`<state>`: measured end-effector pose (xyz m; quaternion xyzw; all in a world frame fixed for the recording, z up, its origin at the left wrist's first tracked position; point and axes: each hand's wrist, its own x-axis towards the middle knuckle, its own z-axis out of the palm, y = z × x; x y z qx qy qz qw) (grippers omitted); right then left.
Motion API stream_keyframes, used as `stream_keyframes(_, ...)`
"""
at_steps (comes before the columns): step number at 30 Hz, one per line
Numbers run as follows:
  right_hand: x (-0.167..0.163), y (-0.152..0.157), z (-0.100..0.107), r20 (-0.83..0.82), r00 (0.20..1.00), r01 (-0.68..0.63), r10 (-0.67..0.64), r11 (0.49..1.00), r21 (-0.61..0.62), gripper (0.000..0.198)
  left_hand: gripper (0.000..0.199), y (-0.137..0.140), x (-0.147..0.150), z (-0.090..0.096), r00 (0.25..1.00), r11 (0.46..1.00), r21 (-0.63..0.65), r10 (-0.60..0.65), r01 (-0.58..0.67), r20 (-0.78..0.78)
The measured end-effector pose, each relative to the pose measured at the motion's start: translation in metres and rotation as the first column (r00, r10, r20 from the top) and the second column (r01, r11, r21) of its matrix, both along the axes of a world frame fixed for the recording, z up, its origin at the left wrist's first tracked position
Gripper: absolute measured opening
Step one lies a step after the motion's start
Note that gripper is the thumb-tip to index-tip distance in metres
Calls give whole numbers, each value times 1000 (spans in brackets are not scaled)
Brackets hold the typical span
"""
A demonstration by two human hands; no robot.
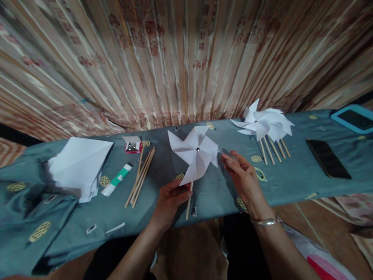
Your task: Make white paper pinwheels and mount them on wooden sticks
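Note:
A white paper pinwheel with a metal pin at its centre is in the middle of the head view. My left hand grips its thin wooden stick just below the paper blades. To the right of the blades, my right hand is apart from the pinwheel, fingers loosely bent and spread, holding nothing. Several finished-looking pinwheels lie overlapped behind my right hand, their sticks pointing towards me. Left of the held pinwheel lie several loose wooden sticks.
A stack of white paper, a glue stick and a small red box of pins lie on the left of the cloth-covered table. On the right are a phone and a blue-framed device. A patterned curtain hangs behind.

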<state>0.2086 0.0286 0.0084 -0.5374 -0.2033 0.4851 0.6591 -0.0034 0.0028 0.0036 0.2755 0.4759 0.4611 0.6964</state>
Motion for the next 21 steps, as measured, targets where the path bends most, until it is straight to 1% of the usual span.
stream_keyframes(2,-3,-3,0,41,998,40,-40,999,7,54,32,2,0,1,1000,1000,19,21,-21,18)
stream_keyframes(4,-9,-8,2,87,996,34,-34,999,12,55,30,4,0,3,999,999,38,37,-38,27)
stream_keyframes(9,-33,-24,10,201,974,-109,110,994,-16,57,28,7,4,5,996,996,58,67,-71,62)
stream_keyframes(11,-43,-27,12,201,964,-169,172,985,-33,61,29,7,7,3,995,995,62,74,-77,61)
stream_keyframes(14,-56,-27,13,164,962,-216,218,976,-33,68,30,6,11,0,996,995,74,70,-73,49)
stream_keyframes(21,-67,-24,12,122,971,-208,206,978,3,69,30,5,17,-4,998,995,94,37,-41,43)
